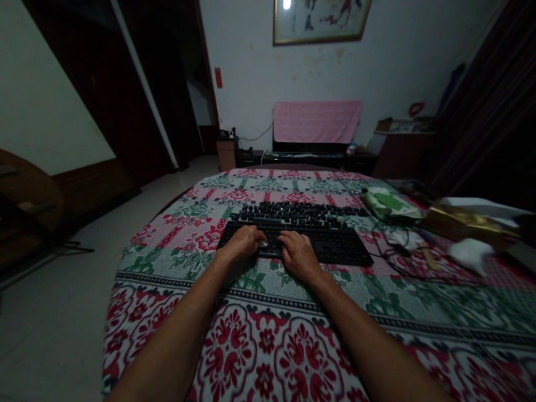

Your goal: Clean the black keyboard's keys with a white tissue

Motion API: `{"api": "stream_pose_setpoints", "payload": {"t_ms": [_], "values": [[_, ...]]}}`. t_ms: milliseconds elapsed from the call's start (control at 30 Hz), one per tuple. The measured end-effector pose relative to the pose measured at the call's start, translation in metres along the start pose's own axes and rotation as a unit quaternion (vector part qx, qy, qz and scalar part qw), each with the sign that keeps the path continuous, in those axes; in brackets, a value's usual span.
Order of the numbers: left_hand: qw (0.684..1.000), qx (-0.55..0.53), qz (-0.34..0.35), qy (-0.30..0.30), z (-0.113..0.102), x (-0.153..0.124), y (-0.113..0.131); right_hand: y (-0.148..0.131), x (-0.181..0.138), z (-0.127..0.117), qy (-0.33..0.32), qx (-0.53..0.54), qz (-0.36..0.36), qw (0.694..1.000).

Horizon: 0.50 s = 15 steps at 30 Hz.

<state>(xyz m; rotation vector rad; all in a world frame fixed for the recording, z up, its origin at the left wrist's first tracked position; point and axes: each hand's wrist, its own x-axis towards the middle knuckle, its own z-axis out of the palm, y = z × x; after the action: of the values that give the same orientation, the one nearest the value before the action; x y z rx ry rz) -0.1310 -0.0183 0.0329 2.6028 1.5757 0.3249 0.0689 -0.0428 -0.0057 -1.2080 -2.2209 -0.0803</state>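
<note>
A black keyboard base (347, 245) with its keycaps taken off lies on the patterned tablecloth in front of me. My left hand (244, 241) is over its left part, fingers closed around a small whitish piece (263, 243) that presses near the keyboard's surface; what it is exactly is too small to tell. Resting on the middle of the keyboard is my right hand (298, 252), its fingers spread and slightly bent, with nothing visible in them. Behind the base, many loose black keycaps (293, 211) are spread in a long band.
To the right lie a green-and-white packet (389, 202), a black cable (387, 259), crumpled white tissue (471, 254) and a gold box (469, 220). The round table's cloth (268, 357) extends toward me. A pink towel (317, 121) covers a screen by the wall.
</note>
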Motion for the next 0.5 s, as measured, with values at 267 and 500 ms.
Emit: {"api": "stream_pose_setpoints", "payload": {"t_ms": [267,500], "values": [[0.998,-0.021,0.012,0.057,0.013,0.002,0.004,0.002,-0.001,0.005,-0.011,0.013,0.004,1.000],[0.999,-0.021,0.014,0.046,0.014,-0.001,0.006,0.000,-0.001,0.003,-0.012,0.011,0.009,1.000]]}}
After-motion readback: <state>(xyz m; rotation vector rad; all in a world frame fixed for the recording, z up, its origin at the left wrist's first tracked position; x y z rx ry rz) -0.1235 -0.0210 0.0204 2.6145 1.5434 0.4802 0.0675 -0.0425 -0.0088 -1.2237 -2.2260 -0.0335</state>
